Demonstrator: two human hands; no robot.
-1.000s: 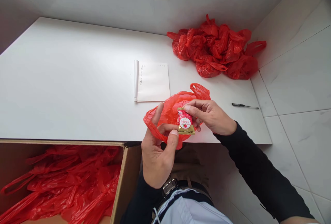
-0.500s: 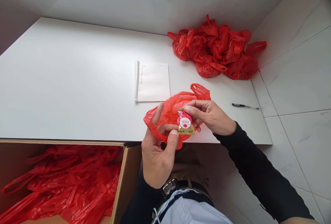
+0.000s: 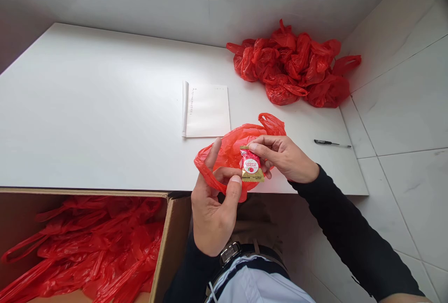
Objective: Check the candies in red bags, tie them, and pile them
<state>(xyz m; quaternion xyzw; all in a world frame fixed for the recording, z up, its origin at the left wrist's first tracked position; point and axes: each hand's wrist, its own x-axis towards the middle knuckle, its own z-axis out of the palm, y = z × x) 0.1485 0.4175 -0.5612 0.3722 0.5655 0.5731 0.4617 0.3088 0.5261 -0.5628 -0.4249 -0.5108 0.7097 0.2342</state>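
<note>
Between the thumb and fingers of my right hand [image 3: 278, 154] is a small candy packet [image 3: 251, 165], pink and gold, its label reading "Cranberry SUGAR". The packet is held over the mouth of a red plastic bag [image 3: 231, 147] at the table's front edge. My left hand [image 3: 217, 205] grips the near rim of that bag, with the index finger raised inside the opening and the thumb close to the packet's lower left corner. What lies deeper in the bag is hidden by my hands and the packet.
Several filled red bags [image 3: 290, 65] are heaped at the back right of the white table [image 3: 105, 107]. An open notebook [image 3: 209, 112] with handwriting lies behind my hands, and a pen [image 3: 331, 143] lies to the right. A cardboard box [image 3: 164, 247] of red bags stands at lower left.
Almost nothing differs. The candy packet has tilted very slightly in my right hand; both hands and the red bag stay in place.
</note>
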